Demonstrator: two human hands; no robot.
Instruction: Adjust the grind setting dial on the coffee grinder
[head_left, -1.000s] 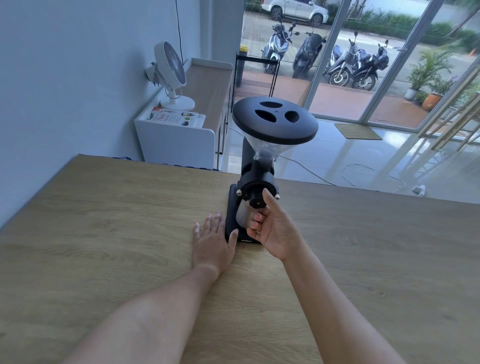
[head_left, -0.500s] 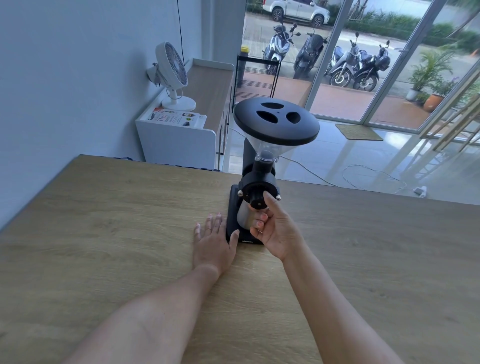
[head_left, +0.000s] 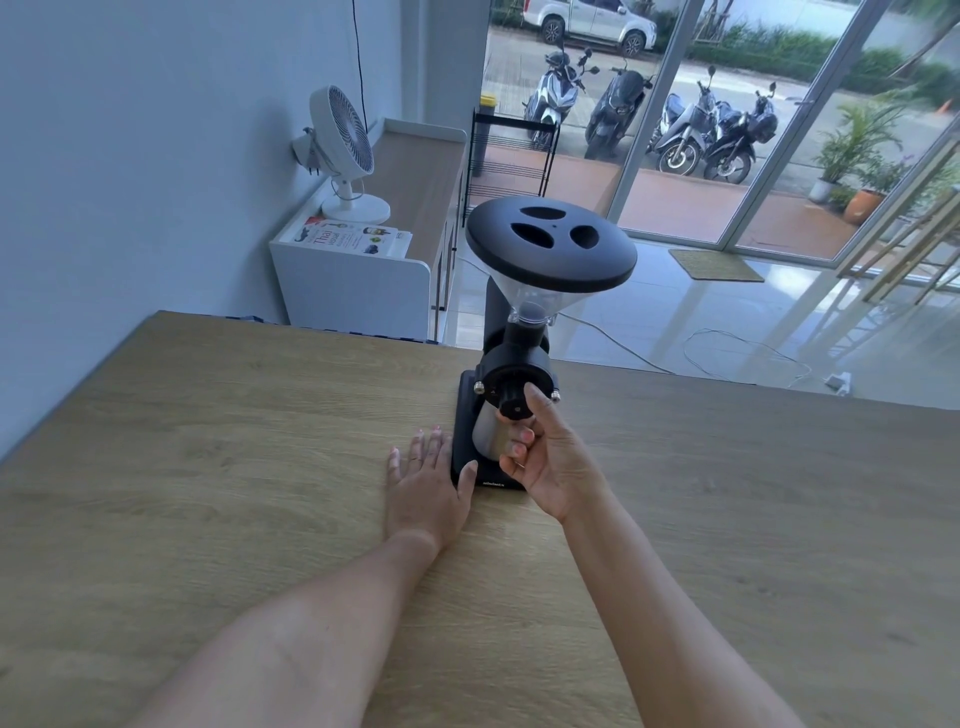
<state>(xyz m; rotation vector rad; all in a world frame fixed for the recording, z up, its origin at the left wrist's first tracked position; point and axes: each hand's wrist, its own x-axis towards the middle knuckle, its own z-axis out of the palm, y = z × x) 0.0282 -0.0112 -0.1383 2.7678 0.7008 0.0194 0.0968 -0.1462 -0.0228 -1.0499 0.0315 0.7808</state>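
Dial (head_left: 511, 404) pinched by right hand (head_left: 553, 457); left hand (head_left: 423, 488) flat beside grinder (head_left: 511, 338).

Bright daylight through the glass doors (head_left: 727, 130), glare on the floor (head_left: 701, 312), edges bowed

A wooden table (head_left: 208, 493) fills the near view. Far left, a white fan (head_left: 343, 150) stands on a white cabinet (head_left: 358, 286); 4 scooters (head_left: 675, 124) parked far right.

Grinder (head_left: 511, 364) on table (head_left: 208, 467), fan (head_left: 345, 150) behind-left.
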